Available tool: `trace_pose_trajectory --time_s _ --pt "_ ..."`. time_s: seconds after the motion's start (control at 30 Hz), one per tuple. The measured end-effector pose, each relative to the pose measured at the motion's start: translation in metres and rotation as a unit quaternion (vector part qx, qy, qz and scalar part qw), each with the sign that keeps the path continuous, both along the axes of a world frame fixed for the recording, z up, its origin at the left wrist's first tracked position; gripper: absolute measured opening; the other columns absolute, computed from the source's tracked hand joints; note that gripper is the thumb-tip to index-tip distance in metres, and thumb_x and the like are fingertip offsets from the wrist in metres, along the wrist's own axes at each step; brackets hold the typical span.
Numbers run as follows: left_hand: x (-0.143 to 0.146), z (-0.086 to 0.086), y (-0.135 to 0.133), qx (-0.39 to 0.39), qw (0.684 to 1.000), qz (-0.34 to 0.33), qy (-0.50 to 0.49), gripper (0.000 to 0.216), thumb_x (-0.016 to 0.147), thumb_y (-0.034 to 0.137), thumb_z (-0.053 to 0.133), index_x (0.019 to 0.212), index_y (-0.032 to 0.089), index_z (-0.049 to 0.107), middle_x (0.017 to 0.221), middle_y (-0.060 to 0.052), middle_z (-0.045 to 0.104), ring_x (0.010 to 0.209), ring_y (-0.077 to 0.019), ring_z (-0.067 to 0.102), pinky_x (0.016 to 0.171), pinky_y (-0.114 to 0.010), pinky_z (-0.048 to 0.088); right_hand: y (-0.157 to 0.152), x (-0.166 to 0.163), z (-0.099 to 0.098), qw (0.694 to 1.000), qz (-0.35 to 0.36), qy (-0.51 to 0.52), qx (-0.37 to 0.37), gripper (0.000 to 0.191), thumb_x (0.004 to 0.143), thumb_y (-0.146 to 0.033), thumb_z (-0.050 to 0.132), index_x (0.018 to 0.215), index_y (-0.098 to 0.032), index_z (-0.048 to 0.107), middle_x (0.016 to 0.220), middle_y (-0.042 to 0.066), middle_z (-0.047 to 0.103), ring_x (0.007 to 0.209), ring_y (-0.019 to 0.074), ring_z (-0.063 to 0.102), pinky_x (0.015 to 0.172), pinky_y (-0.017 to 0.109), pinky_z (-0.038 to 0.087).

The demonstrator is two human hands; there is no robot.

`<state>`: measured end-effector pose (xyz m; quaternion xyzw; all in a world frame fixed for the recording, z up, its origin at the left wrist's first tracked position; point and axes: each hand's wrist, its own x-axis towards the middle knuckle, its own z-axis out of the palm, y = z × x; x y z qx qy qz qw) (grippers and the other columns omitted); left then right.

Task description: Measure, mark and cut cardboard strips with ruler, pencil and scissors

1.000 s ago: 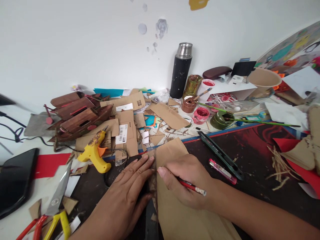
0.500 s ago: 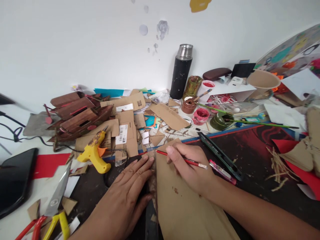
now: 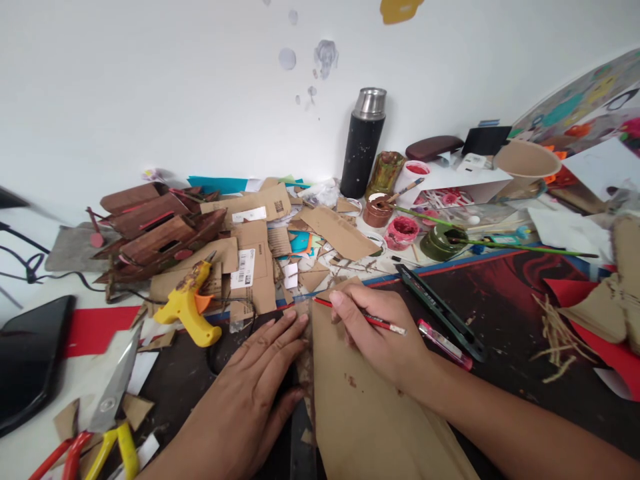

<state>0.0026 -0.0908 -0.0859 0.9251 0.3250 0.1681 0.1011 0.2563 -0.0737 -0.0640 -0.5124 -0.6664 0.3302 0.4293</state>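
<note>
A red pencil (image 3: 393, 327) is pinched in my right hand (image 3: 383, 333), its tip at the upper left edge of a long piece of brown cardboard (image 3: 370, 427). The heel of that hand rests on the cardboard, which has a small brown stain. My left hand (image 3: 265, 380) lies flat with fingers stretched out, pressing on a clear, stained ruler-like strip (image 3: 305, 310) along the cardboard's left edge. Part of the strip is hidden under my fingers. A green box cutter (image 3: 440, 313) and a pink pen (image 3: 445, 343) lie just right of my right hand.
Left of my left hand lie a yellow glue gun (image 3: 185, 307) with its cord and large scissors (image 3: 110, 400). Brown model boats (image 3: 160, 233) stand behind them. Cardboard scraps (image 3: 250, 267), open paint jars (image 3: 403, 232) and a black flask (image 3: 363, 147) line the back.
My right hand and the pencil have shifted very slightly, with the pencil's eraser end a little further left. My left hand and the cardboard stay in place.
</note>
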Motion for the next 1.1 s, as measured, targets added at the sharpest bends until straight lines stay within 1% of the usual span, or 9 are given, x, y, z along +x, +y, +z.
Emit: trace_pose_trajectory --time_s 0.23,0.37,0.43,0.6,0.77,0.87,0.93,1.1 --pt "0.0004 0.0009 0.0002 -0.008 1.000 0.002 0.000 0.047 0.108 0.024 0.059 0.154 0.022 0.053 0.171 -0.013 0.054 0.160 -0.0294 0.049 0.124 -0.052 0.054 0.0004 -0.0007 0.0000 1.000 0.008 -0.010 0.008 0.046 0.115 -0.034 0.050 0.071 -0.022 0.053 0.063 -0.003 0.053 0.060 0.0140 0.051 0.064 0.031 0.040" --pt "-0.0003 -0.0005 -0.0005 0.004 1.000 0.000 0.003 0.046 0.109 0.026 0.058 0.155 0.020 0.053 0.172 -0.013 0.053 0.161 -0.0290 0.048 0.124 -0.052 0.054 0.0004 -0.0010 0.0004 1.000 0.010 -0.012 0.014 0.043 0.115 -0.033 0.050 0.073 -0.022 0.055 0.064 -0.003 0.054 0.062 0.0138 0.051 0.065 0.030 0.039" --pt "-0.0004 -0.0007 -0.0005 0.012 1.000 -0.002 0.008 0.045 0.110 0.026 0.057 0.154 0.019 0.053 0.171 -0.013 0.054 0.161 -0.0283 0.048 0.123 -0.052 0.054 0.0002 -0.0012 0.0009 1.000 0.012 -0.014 0.019 0.043 0.115 -0.033 0.051 0.073 -0.022 0.053 0.066 -0.003 0.054 0.063 0.0136 0.051 0.065 0.030 0.038" --pt "0.0005 -0.0016 0.0005 0.029 0.999 -0.009 0.015 0.041 0.112 0.028 0.053 0.152 0.018 0.055 0.171 -0.013 0.054 0.163 -0.0266 0.045 0.122 -0.051 0.056 -0.0007 -0.0018 0.0013 0.999 0.024 -0.010 0.031 0.045 0.114 -0.030 0.051 0.070 -0.023 0.042 0.064 -0.006 0.044 0.059 0.0118 0.044 0.062 0.029 0.034" --pt "0.0003 -0.0034 0.0009 0.030 0.999 -0.006 0.014 0.041 0.112 0.028 0.053 0.151 0.017 0.055 0.170 -0.013 0.056 0.163 -0.0262 0.045 0.122 -0.051 0.055 -0.0022 -0.0030 0.0020 0.998 0.031 0.000 0.047 0.046 0.113 -0.027 0.053 0.070 -0.023 0.040 0.061 -0.007 0.041 0.056 0.0106 0.042 0.059 0.028 0.032" --pt "-0.0006 -0.0034 0.0003 0.028 0.999 -0.005 0.015 0.043 0.112 0.029 0.054 0.154 0.017 0.054 0.170 -0.013 0.056 0.162 -0.0264 0.046 0.123 -0.051 0.055 -0.0036 -0.0030 0.0043 0.998 0.028 0.016 0.048 0.048 0.112 -0.028 0.053 0.066 -0.023 0.041 0.058 -0.007 0.041 0.053 0.0104 0.041 0.058 0.028 0.033" --pt "-0.0011 -0.0031 -0.0003 0.025 1.000 -0.006 0.012 0.045 0.112 0.029 0.054 0.156 0.017 0.052 0.170 -0.014 0.055 0.163 -0.0268 0.045 0.124 -0.052 0.054 -0.0041 -0.0026 0.0053 0.999 0.016 0.028 0.040 0.048 0.112 -0.030 0.053 0.065 -0.023 0.045 0.056 -0.006 0.045 0.051 0.0109 0.044 0.058 0.028 0.035" --pt "-0.0010 -0.0035 -0.0010 0.027 1.000 -0.007 0.014 0.046 0.112 0.028 0.056 0.156 0.018 0.052 0.171 -0.014 0.054 0.162 -0.0278 0.046 0.124 -0.053 0.053 0.0007 -0.0002 0.0015 0.994 -0.026 0.104 -0.026 0.046 0.113 -0.044 0.053 0.073 -0.023 0.060 0.053 -0.005 0.056 0.047 0.0129 0.054 0.054 0.027 0.041"
